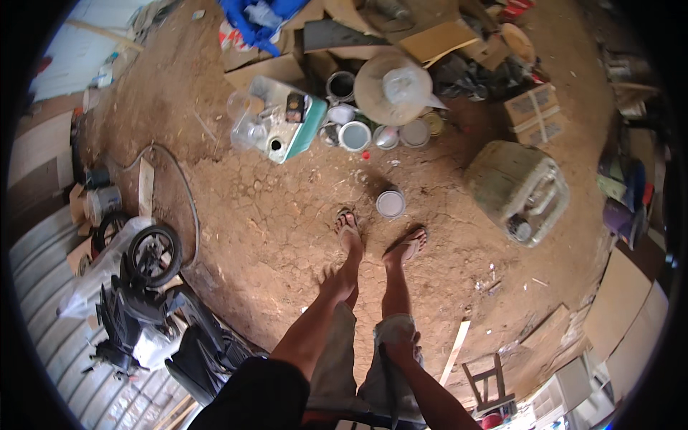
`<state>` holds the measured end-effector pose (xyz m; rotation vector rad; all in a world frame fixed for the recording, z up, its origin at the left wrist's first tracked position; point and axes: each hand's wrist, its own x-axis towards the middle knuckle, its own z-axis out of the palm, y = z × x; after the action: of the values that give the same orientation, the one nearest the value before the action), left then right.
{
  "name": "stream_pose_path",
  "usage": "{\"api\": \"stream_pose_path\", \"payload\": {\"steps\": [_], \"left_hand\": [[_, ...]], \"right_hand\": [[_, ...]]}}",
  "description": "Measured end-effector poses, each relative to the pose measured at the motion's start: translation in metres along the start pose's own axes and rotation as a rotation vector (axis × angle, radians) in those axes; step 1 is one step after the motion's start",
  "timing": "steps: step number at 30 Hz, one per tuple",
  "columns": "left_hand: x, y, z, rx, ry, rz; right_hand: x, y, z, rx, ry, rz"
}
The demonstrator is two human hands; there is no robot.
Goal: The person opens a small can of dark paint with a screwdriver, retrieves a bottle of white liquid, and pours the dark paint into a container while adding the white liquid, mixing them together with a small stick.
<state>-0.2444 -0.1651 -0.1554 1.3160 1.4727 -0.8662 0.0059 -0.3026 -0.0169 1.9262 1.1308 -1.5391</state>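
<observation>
My left arm comes in under a black sleeve and crosses in front of my left leg. My left hand [335, 287] is near the left shin and knee; its fingers merge with the leg and cannot be made out. At the hem of my grey shorts, my right hand [401, 349] lies against the right knee, its fingers mostly hidden in shade. No object shows clearly in either hand. A round lidded can [390, 205] stands on the dirt floor just ahead of my sandalled feet, apart from both hands.
Several paint cans [355, 136], a cut plastic container [304, 129] and a round basin [393, 89] stand ahead, before cardboard boxes. A dirty jerrycan [516, 193] lies at right. A motorcycle [193, 330] and a hose [188, 193] are at left. A small wooden stool [489, 383] is lower right.
</observation>
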Motion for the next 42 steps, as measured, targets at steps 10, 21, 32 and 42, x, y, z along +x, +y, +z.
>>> {"api": "stream_pose_path", "payload": {"steps": [10,21,32,42], "left_hand": [[-0.176,-0.051,-0.031,-0.408,-0.143,-0.002],[-0.157,-0.036,-0.07,0.012,-0.207,-0.059],[-0.194,0.015,-0.007,0.573,-0.084,0.574],[-0.249,0.017,-0.005,0.378,-0.128,0.697]], "right_hand": [[-0.045,-0.041,-0.02,0.101,-0.309,0.124],[-0.043,-0.047,0.022,0.268,0.061,0.114],[0.168,0.004,-0.342,0.511,1.557,-0.216],[0.262,-0.011,-0.453,0.279,1.443,0.047]]}}
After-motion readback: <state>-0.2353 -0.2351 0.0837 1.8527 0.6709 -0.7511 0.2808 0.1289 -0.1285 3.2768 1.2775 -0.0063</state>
